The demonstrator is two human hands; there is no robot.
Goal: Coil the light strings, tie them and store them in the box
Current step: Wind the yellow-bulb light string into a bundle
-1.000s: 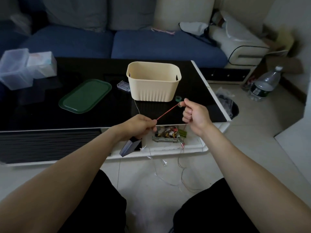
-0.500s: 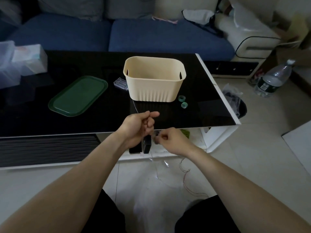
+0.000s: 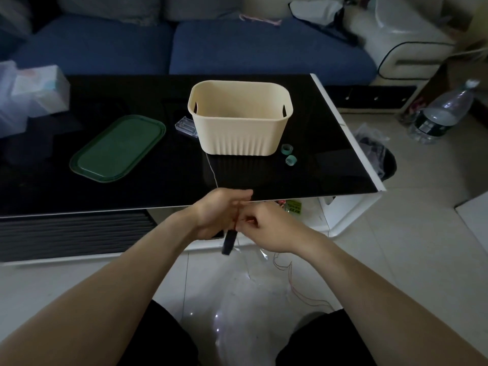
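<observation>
Coiling wire: L hand grips pack w/ loops, R hand pinches strand; next wrap, then tie.

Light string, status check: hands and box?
Both hands, left and right, pinching light string. Slack trails on floor. Cream box open, nothing visible inside.

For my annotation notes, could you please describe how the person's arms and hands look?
Both forearms are bare, with no sleeves in view. The left hand and right hand wear no gloves, and no rings, watch or bracelet show. Dark shorts cover the thighs.
</observation>
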